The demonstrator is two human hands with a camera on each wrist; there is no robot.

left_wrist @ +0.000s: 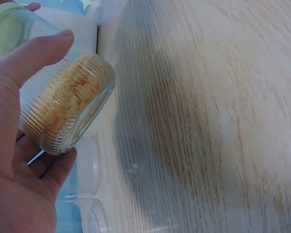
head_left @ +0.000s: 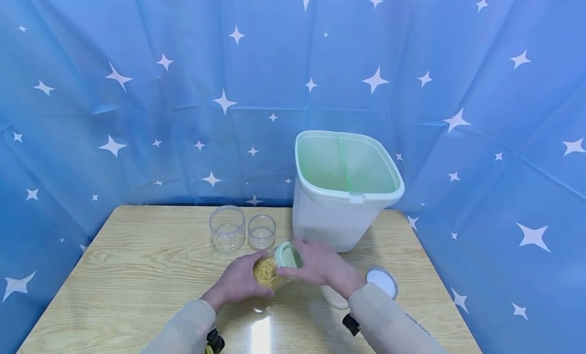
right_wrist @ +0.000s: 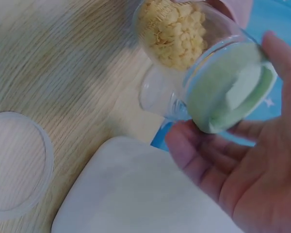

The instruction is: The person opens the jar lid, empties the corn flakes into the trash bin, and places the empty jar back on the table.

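Tilted on its side over the table, a ribbed clear glass jar (left_wrist: 70, 99) holds small yellow pieces (right_wrist: 172, 31) that look like dry pasta. My left hand (head_left: 240, 278) grips the jar's body, thumb on one side and fingers round the other near its base. At the other end, my right hand (head_left: 318, 262) holds the pale green lid (right_wrist: 228, 87) by its rim, with thumb and fingers on opposite sides. The lid sits on the jar's mouth. In the right wrist view, the yellow pieces lie toward the base end of the jar.
A tall white bin (head_left: 320, 216) with a green liner stands just behind my right hand. Two clear round containers (head_left: 227, 231) stand upright behind the jar. To the right, a round white-and-clear lid (head_left: 382, 282) and another round clear disc (right_wrist: 17, 165) lie flat on the table.
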